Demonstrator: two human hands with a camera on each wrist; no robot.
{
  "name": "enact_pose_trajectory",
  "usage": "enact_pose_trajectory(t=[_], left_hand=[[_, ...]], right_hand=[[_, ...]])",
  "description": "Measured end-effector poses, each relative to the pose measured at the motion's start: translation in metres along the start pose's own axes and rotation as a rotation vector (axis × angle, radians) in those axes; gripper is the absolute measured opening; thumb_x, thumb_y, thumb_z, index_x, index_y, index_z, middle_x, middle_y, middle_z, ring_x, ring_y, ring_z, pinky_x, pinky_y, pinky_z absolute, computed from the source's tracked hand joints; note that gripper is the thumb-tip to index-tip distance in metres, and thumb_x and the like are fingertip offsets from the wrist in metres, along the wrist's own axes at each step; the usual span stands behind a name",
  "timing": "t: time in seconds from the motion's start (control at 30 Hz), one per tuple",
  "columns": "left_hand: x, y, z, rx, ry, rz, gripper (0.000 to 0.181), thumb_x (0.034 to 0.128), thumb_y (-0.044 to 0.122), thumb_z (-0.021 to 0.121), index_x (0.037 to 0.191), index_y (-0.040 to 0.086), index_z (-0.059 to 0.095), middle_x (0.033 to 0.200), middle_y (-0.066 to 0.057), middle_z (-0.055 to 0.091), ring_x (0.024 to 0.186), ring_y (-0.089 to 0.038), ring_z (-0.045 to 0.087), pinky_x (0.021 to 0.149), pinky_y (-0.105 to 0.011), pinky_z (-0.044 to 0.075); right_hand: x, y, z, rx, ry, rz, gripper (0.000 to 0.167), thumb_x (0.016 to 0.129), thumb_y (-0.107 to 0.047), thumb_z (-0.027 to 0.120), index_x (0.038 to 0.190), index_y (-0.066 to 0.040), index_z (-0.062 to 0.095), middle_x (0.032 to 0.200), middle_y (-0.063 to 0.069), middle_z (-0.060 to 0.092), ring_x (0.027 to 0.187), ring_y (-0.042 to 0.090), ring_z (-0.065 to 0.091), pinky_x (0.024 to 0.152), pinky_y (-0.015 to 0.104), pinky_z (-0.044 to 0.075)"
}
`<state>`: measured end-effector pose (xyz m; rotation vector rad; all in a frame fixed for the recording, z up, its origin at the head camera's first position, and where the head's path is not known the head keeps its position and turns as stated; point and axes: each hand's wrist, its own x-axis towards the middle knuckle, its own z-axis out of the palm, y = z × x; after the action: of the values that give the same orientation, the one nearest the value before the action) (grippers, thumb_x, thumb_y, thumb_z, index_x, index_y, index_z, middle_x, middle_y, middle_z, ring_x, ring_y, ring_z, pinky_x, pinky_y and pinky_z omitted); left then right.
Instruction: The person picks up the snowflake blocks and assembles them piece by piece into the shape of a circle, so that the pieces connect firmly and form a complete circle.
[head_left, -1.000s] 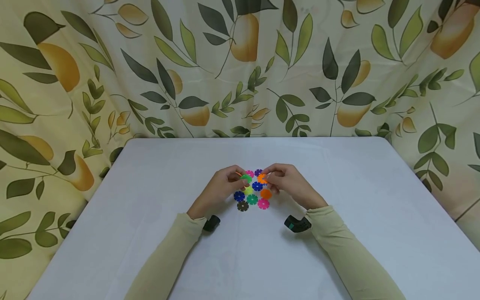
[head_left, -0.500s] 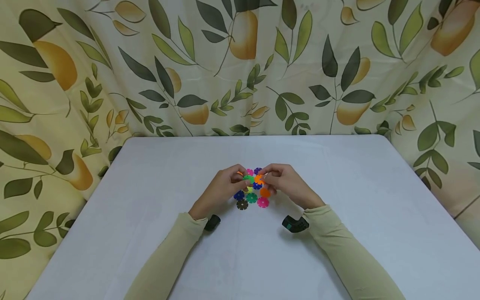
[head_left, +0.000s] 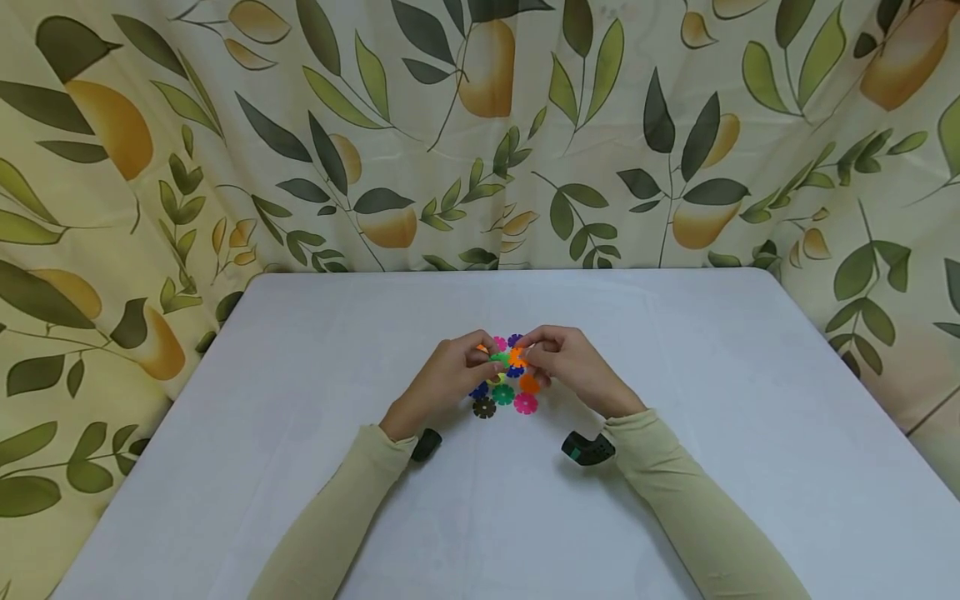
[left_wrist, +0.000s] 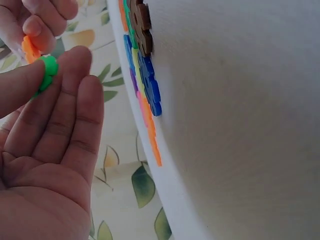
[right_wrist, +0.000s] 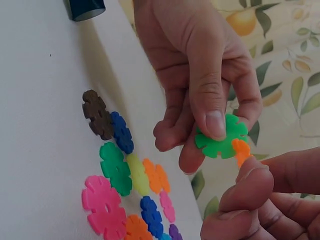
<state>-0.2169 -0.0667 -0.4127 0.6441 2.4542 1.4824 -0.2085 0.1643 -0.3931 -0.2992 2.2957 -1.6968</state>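
My left hand (head_left: 444, 375) pinches a bright green notched plastic disc (right_wrist: 222, 137) between thumb and fingers, above the table. An orange notched disc (right_wrist: 242, 151) is pinched in my right hand (head_left: 577, 367). In the right wrist view the orange disc meets the green one's rim at an angle; whether their slots interlock I cannot tell. Below the hands lie several flat discs: a brown one (head_left: 484, 407), a teal-green one (head_left: 503, 394), a pink one (head_left: 526, 403), an orange one (head_left: 529, 383), and blue, yellow and purple ones, some partly hidden by the fingers.
The discs lie in a cluster on a white-covered table (head_left: 315, 517). A dark wrist camera (head_left: 588, 448) sits below the right wrist, another dark device (head_left: 427, 445) by the left. A leaf-and-fruit patterned curtain (head_left: 450, 167) hangs beyond the table's far edge.
My right hand has moved slightly left, bringing the orange disc from apart to against the green disc. The left hand has shifted slightly right. The discs on the table stay in place.
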Motion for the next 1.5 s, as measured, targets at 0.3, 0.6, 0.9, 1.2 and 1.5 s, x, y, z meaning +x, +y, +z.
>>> enact_pose_trajectory(t=[0.3, 0.6, 0.9, 1.2, 1.5], left_hand=[[-0.002, 0.002, 0.002, 0.046, 0.000, 0.025, 0.009, 0.1042, 0.007, 0.071, 0.107, 0.008, 0.063, 0.099, -0.008, 0.081, 0.092, -0.018, 0.076, 0.078, -0.030, 0.058], [-0.003, 0.001, 0.003, 0.118, -0.002, 0.105, 0.012, 0.1023, 0.001, 0.072, 0.103, 0.007, 0.061, 0.098, -0.010, 0.080, 0.088, -0.022, 0.076, 0.076, -0.026, 0.060], [0.001, -0.005, -0.002, 0.108, 0.009, 0.115, 0.010, 0.1034, 0.007, 0.072, 0.105, 0.008, 0.063, 0.097, -0.009, 0.081, 0.087, -0.020, 0.076, 0.077, -0.031, 0.058], [0.001, -0.007, -0.007, 0.101, 0.018, 0.106, 0.011, 0.1033, 0.008, 0.073, 0.106, 0.007, 0.062, 0.095, -0.010, 0.080, 0.086, -0.022, 0.076, 0.079, -0.033, 0.058], [-0.002, -0.002, -0.010, 0.113, 0.015, 0.113, 0.011, 0.1036, 0.008, 0.073, 0.106, 0.008, 0.062, 0.104, -0.011, 0.080, 0.093, -0.021, 0.076, 0.091, -0.037, 0.061]], right_hand=[[-0.001, 0.002, 0.004, 0.000, -0.008, -0.008, 0.023, 0.105, -0.007, 0.062, 0.122, 0.007, 0.067, 0.086, 0.017, 0.065, 0.071, 0.022, 0.059, 0.067, 0.030, 0.054], [0.000, 0.003, 0.013, 0.003, 0.007, -0.011, 0.017, 0.105, -0.002, 0.061, 0.118, 0.008, 0.066, 0.083, 0.013, 0.066, 0.066, 0.021, 0.058, 0.063, 0.029, 0.054], [0.002, 0.008, 0.013, 0.005, 0.011, -0.038, 0.023, 0.109, -0.008, 0.061, 0.125, 0.007, 0.065, 0.089, 0.018, 0.069, 0.070, 0.022, 0.060, 0.065, 0.028, 0.055], [0.002, 0.006, 0.013, 0.037, 0.012, -0.040, 0.027, 0.109, -0.010, 0.060, 0.128, 0.008, 0.064, 0.094, 0.016, 0.070, 0.075, 0.023, 0.064, 0.072, 0.028, 0.058], [0.002, 0.003, 0.011, -0.003, 0.050, -0.047, 0.025, 0.105, -0.010, 0.061, 0.123, 0.006, 0.066, 0.092, 0.014, 0.072, 0.076, 0.025, 0.066, 0.076, 0.031, 0.060]])
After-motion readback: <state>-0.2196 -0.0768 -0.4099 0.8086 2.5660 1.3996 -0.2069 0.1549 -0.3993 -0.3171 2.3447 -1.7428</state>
